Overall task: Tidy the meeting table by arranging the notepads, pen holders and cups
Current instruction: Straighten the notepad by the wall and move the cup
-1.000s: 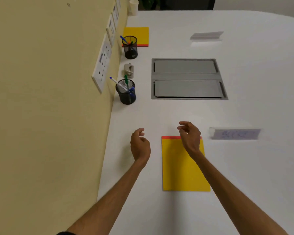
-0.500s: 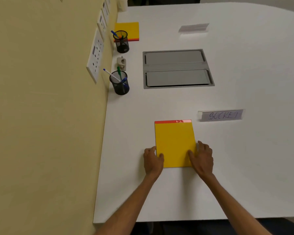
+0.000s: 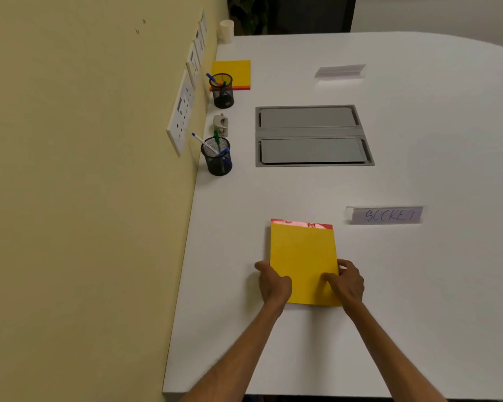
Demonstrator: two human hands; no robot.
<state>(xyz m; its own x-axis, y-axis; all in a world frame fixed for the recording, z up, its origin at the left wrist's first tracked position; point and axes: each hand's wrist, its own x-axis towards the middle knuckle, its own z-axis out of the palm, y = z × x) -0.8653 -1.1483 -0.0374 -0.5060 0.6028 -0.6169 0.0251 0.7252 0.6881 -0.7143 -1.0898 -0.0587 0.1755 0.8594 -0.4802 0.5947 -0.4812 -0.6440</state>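
Note:
A yellow notepad (image 3: 302, 256) with a red top strip lies on the white table (image 3: 418, 285) in front of me. My left hand (image 3: 273, 284) grips its lower left edge, and my right hand (image 3: 346, 282) grips its lower right edge with the thumb on top. Against the wall stand two black mesh pen holders, the nearer pen holder (image 3: 217, 159) and the farther pen holder (image 3: 222, 90), both with pens. A second yellow notepad (image 3: 235, 71) lies behind the farther holder. A white cup (image 3: 226, 31) stands at the far corner.
A grey recessed socket box (image 3: 312, 136) is set into the table's middle. A name card reading SOCKET (image 3: 385, 215) stands right of the near notepad, another card (image 3: 340, 71) far back. A small white device (image 3: 220, 124) sits between the holders. Wall sockets (image 3: 182, 111) line the yellow wall.
Both hands came down from above the notepad to its lower edges and now grip them. The notepad's near end looks slightly raised or shifted.

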